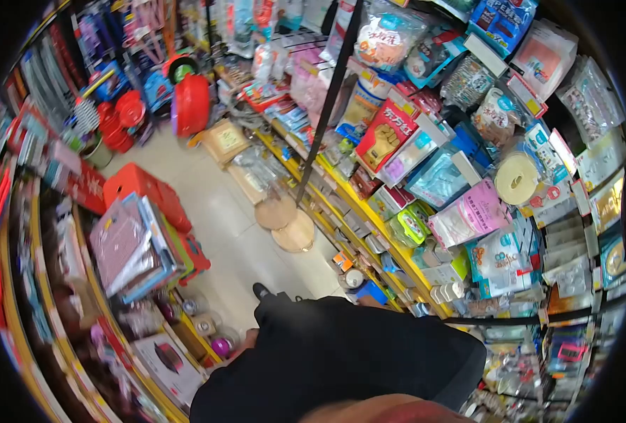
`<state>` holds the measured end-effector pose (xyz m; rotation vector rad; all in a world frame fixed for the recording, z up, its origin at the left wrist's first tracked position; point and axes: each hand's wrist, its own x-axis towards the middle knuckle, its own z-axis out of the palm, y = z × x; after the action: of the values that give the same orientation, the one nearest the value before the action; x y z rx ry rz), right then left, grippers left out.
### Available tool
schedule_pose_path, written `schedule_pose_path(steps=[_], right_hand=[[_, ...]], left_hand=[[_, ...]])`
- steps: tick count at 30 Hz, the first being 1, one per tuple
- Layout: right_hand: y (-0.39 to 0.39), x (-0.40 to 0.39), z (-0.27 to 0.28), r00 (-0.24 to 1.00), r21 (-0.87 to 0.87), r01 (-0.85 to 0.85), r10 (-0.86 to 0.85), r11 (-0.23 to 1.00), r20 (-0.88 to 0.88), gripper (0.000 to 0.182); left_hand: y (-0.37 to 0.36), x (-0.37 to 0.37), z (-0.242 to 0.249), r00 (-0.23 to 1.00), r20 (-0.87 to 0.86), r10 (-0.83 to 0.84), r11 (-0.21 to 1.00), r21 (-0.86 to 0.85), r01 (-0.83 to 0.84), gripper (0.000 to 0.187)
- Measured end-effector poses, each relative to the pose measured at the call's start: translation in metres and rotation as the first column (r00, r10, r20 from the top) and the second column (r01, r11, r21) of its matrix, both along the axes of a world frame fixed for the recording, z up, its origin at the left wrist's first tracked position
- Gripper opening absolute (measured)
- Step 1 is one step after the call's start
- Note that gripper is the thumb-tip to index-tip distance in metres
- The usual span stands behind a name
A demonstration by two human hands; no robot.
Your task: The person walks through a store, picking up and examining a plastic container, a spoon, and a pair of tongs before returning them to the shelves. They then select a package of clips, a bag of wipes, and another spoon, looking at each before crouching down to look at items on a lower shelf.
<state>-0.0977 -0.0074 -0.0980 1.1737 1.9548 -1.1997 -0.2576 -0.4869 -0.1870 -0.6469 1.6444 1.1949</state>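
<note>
My left hand [247, 340] shows only as a small patch of skin beside the dark clothing, low on the left. Its fingers are too hidden to read. Nearest to it are a round purple item [221, 346] and clear-wrapped goods on the lower left shelf. Another small patch of skin, apparently my right hand [371, 301], peeks out past the dark clothing by the right shelf's foot. A blue box [373, 292] lies close to it. Whether either hand holds anything cannot be made out.
Red stools [140, 185] with packaged mats [126, 243] on top stand left in the aisle. Round wooden boards [293, 234] lean at the right shelf [397, 254], which is crowded with bagged goods. A black post [330, 99] rises there. Red basins [191, 106] hang farther back.
</note>
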Motion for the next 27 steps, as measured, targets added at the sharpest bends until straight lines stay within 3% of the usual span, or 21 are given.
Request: schedule_pose_path(steps=[1,2,5,6,7,9,12,15,17,19,20,21,22,23,24,26,27], right_hand=[[-0.003,-0.007,0.009,0.993,0.051,-0.086,0.090,0.995,-0.077,0.020],[-0.003,-0.009,0.012,0.973,0.110,-0.167,0.182,0.980,-0.144,0.020],[-0.030,0.000,0.020,0.850,0.290,-0.368,0.446,0.883,-0.279,0.022],[-0.037,-0.018,0.001,0.933,-0.170,0.339,-0.353,0.925,-0.062,0.019],[-0.051,-0.047,0.031,0.683,-0.278,0.713,-0.727,0.644,0.070,0.015],[-0.069,-0.084,0.052,0.640,-0.280,0.731,-0.767,0.622,-0.033,0.013],[-0.068,-0.113,0.027,0.817,-0.178,0.537,-0.561,0.825,-0.135,0.016],[-0.066,-0.137,0.042,0.666,-0.331,0.690,-0.744,0.644,-0.059,0.017],[-0.047,-0.158,0.061,0.753,-0.210,0.648,-0.657,0.732,0.034,0.023],[-0.008,-0.180,0.082,0.774,-0.264,0.412,-0.487,0.872,-0.404,0.026],[0.002,-0.205,0.145,0.551,-0.437,0.496,-0.661,0.751,-0.509,0.026],[0.025,-0.224,0.189,0.506,-0.406,0.400,-0.567,0.822,-0.650,0.025],[0.062,-0.227,0.167,0.459,-0.192,0.365,-0.356,0.911,-0.814,0.024],[0.077,-0.237,0.199,0.428,-0.175,0.452,-0.385,0.875,-0.817,0.022],[0.091,-0.251,0.250,0.396,-0.153,0.535,-0.407,0.831,-0.823,0.020],[0.101,-0.264,0.310,0.475,0.043,0.632,-0.344,0.774,-0.810,0.018],[0.099,-0.268,0.313,0.437,0.009,0.644,-0.359,0.765,-0.825,0.018]], left_hand=[[0.000,-0.042,-0.001,1.000,0.012,-0.009,1.000,0.026,0.009,0.022],[0.011,-0.092,0.057,0.996,-0.013,-0.093,0.995,-0.048,0.092,0.021],[0.009,-0.217,0.047,0.927,-0.169,-0.334,0.941,-0.123,0.316,0.021],[0.014,-0.255,0.057,0.907,-0.234,-0.349,0.934,-0.160,0.318,0.020],[0.022,-0.291,0.064,0.901,-0.280,-0.332,0.939,-0.192,0.286,0.020],[0.043,-0.354,0.078,0.861,-0.378,-0.341,0.939,-0.186,0.290,0.018],[0.093,-0.411,0.098,0.847,-0.426,-0.319,0.948,-0.146,0.283,0.017],[0.137,-0.416,0.106,0.857,-0.418,-0.300,0.948,-0.031,0.317,0.017],[0.165,-0.402,0.095,0.864,-0.370,-0.342,0.923,0.038,0.382,0.019],[0.189,-0.382,0.100,0.838,-0.276,-0.471,0.864,0.047,0.501,0.025],[0.198,-0.376,0.095,0.804,-0.274,-0.528,0.829,0.041,0.558,0.027],[0.203,-0.376,0.079,0.778,-0.294,-0.555,0.793,0.094,0.602,0.025],[0.202,-0.380,0.040,0.665,-0.450,-0.596,0.747,-0.007,0.664,0.023],[0.197,-0.386,0.012,0.521,-0.576,-0.629,0.697,-0.121,0.707,0.022],[0.205,-0.394,0.014,0.528,-0.584,-0.616,0.720,-0.145,0.679,0.022],[0.223,-0.407,0.036,0.542,-0.594,-0.595,0.760,-0.196,0.620,0.021],[0.233,-0.415,0.053,0.660,-0.509,-0.552,0.792,-0.073,0.606,0.021]])
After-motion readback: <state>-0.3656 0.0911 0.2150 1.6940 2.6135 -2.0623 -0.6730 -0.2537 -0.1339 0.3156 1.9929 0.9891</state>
